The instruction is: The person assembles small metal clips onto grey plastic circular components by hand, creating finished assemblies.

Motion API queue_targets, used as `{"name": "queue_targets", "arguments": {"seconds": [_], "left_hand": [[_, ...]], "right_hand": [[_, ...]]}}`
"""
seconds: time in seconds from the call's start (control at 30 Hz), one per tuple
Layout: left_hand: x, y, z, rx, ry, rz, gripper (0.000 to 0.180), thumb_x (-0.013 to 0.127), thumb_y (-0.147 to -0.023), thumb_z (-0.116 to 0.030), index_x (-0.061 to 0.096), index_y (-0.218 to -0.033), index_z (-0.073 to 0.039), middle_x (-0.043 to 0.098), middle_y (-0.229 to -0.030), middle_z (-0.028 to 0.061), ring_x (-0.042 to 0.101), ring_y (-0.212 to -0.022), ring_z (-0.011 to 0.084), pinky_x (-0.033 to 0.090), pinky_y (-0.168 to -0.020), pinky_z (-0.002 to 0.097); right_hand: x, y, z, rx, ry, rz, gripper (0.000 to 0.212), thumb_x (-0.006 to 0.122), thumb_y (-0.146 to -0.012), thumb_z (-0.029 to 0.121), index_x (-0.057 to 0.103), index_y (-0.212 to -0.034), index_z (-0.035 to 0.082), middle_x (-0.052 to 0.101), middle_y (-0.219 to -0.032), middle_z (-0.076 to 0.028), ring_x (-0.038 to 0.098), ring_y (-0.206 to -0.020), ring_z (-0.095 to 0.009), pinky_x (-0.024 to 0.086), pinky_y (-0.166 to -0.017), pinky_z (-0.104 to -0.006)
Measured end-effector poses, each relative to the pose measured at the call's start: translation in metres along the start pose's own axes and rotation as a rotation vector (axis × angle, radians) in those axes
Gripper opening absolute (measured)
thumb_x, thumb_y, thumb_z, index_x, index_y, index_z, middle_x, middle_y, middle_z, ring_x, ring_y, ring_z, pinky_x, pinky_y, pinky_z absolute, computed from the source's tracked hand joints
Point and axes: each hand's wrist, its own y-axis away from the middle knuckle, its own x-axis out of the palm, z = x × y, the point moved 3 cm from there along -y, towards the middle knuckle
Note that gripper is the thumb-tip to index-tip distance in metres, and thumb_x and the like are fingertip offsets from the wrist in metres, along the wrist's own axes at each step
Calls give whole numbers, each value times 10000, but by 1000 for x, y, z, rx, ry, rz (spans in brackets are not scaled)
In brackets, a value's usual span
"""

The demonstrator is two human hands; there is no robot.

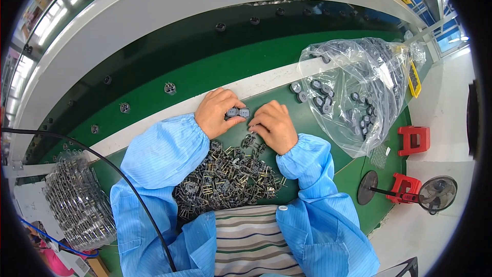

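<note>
Grey round parts [238, 112], two of them side by side, sit pinched between both hands just above the green bench surface [205, 79], right below the white stripe [266, 83] that runs across it.

Left hand [218, 112]: fingers curled, thumb and fingertips closed on the left part. Right hand [275, 124]: also curled, fingertips closed on the right part, knuckles up. Hands nearly touch at the parts. Both forearms are in light blue striped sleeves [164, 149].

Just below the hands, between the sleeves: a loose pile of small dark components with brass-coloured pins [230, 179], heaped on the bench against the person's lap. One of them lies right under the right hand's fingers; cannot tell if it touches them. Striped cloth [251, 241] shows under the open coat.

To the right, near the right hand: a clear plastic bag [359, 87], crumpled and open, with more grey round pieces inside and a few spilled [300, 92] at its mouth on the bench.

Further up the belt, well apart from the hands: single small dark parts [170, 88] standing spaced out along the green lane.

Far left: a stack of clear plastic trays [77, 205], with a black cable [102, 159] arcing past it. Far right, on the floor: two red stools [414, 139] and a small fan [435, 193].
</note>
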Motion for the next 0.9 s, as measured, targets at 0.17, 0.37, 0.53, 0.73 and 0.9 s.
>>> {"name": "queue_targets", "arguments": {"seconds": [0.17, 0.37, 0.53, 0.73, 0.9], "left_hand": [[1, 1, -4, 8, -2, 38, 355, 901, -727, -208, 739, -1028, -112, 644, -1003, 36, 594, -988, 268, 445, -888, 413], [4, 1, 0, 1, -7, 32, 368, 912, -717, -230, 738, -1019, -110, 654, -1023, 22, 600, -1012, 250, 431, -893, 402], [5, 2, 1, 6, 0, 46, 321, 884, -770, -283, 749, -1013, -122, 640, -1023, 5, 586, -1032, 233, 419, -923, 397], [5, 3, 0, 0, -5, 26, 333, 891, -757, -282, 757, -1013, -118, 641, -981, 3, 594, -1006, 224, 420, -901, 389], [8, 3, 1, -27, -6, 46, 323, 891, -758, -272, 761, -1010, -118, 639, -926, 1, 607, -963, 217, 428, -870, 389]], "right_hand": [[-4, -10, -8, 302, -340, -158, 86, 811, -803, 64, 757, -868, 79, 681, -840, -37, 612, -847, -248, 464, -807, -378], [9, -20, -14, 186, -153, -147, 116, 837, -786, 36, 755, -867, 38, 705, -864, -64, 639, -851, -242, 503, -737, -360], [11, -23, -9, 66, -60, -167, 156, 845, -770, 54, 712, -849, 61, 677, -857, -43, 621, -858, -255, 463, -745, -376], [13, -24, 0, -67, 107, -208, 229, 843, -737, 55, 649, -858, 68, 642, -862, -42, 608, -851, -275, 442, -716, -404], [15, -21, -4, -58, 83, -195, 216, 832, -763, 79, 660, -894, 73, 623, -883, -50, 610, -873, -272, 443, -730, -396]]}}
